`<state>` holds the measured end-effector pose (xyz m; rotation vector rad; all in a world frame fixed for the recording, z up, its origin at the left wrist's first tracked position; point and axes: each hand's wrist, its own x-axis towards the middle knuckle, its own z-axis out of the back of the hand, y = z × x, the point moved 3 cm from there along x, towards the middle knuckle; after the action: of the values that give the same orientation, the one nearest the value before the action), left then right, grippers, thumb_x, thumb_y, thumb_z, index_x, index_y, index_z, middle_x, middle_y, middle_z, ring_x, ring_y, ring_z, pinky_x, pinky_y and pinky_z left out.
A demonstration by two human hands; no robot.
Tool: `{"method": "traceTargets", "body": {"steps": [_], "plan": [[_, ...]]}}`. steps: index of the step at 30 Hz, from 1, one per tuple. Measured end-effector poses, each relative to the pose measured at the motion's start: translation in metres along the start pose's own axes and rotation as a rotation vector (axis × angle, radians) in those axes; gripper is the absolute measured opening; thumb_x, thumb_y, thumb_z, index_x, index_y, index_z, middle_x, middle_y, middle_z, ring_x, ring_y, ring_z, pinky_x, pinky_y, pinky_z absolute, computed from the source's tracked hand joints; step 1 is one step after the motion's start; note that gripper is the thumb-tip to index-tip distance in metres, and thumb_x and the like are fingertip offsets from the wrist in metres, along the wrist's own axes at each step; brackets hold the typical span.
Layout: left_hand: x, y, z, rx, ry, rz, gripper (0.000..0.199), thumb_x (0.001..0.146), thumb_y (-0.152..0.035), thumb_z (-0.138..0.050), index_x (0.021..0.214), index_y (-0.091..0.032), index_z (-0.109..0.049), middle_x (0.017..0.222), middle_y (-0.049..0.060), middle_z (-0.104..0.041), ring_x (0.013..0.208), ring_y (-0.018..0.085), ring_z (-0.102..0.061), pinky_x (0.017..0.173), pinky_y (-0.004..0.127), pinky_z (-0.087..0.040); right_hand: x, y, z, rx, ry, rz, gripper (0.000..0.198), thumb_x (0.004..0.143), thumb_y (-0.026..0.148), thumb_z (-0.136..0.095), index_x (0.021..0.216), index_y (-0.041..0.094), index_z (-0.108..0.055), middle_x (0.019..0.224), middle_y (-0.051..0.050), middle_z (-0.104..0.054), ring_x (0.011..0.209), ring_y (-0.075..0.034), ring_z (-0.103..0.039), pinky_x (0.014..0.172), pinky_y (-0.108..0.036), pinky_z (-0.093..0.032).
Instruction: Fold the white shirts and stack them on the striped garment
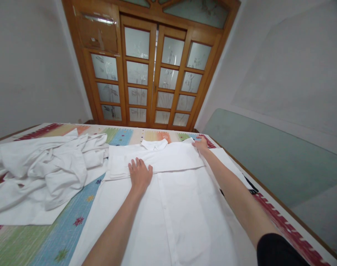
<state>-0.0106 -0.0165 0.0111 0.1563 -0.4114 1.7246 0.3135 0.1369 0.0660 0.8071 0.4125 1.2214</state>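
Observation:
A white button-front shirt (185, 199) lies spread out, its collar (154, 144) towards the far side. One sleeve (118, 162) is laid across the upper chest. My left hand (140, 173) rests palm down on that sleeve, fingers stretched out and apart. At the far right, my right hand (202, 145) has its fingers closed on the shirt's shoulder edge; its fingertips are partly hidden. White cloth also shows beyond my right forearm, next to a small black-marked piece.
A crumpled heap of white cloth (52, 166) lies to the left. Everything rests on a colourful striped cover (60, 225). A pale green panel (257, 151) borders the right side. Wooden doors with glass panes (137, 72) stand beyond the far edge, between grey walls.

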Motion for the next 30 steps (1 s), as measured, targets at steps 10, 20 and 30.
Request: {"method": "traceTargets", "body": {"steps": [10,20,30], "plan": [[0.0,0.001,-0.002,0.013,-0.024,-0.013,0.06,0.091,-0.037,-0.039,0.133,0.003,-0.053,0.142,0.024,-0.052,0.136,0.04,-0.042,0.113,0.053,-0.029,-0.027,0.001,0.007,0.031,0.231,-0.204,0.036,0.071,0.042,-0.081,0.072,0.016,-0.056,0.054,0.004,-0.052,0.047,-0.01,-0.048,0.041,-0.02,-0.039],[0.001,0.001,-0.001,-0.006,0.007,-0.013,0.062,0.091,-0.038,-0.039,0.136,0.004,-0.051,0.145,0.024,-0.049,0.138,0.04,-0.039,0.115,0.053,-0.026,-0.051,-0.005,0.025,-0.14,0.22,-0.073,0.024,0.074,0.017,-0.076,0.094,0.015,-0.064,0.071,0.0,-0.067,0.065,-0.014,-0.063,0.061,-0.022,-0.05],[0.002,0.002,-0.002,-0.027,-0.003,-0.006,0.059,0.091,-0.037,-0.04,0.134,0.001,-0.053,0.144,0.024,-0.049,0.138,0.04,-0.039,0.115,0.052,-0.025,-0.084,-0.003,0.014,-0.665,0.085,0.006,0.045,0.096,0.042,-0.046,0.128,0.01,-0.051,0.12,-0.022,-0.064,0.11,-0.032,-0.062,0.087,-0.038,-0.047]]}}
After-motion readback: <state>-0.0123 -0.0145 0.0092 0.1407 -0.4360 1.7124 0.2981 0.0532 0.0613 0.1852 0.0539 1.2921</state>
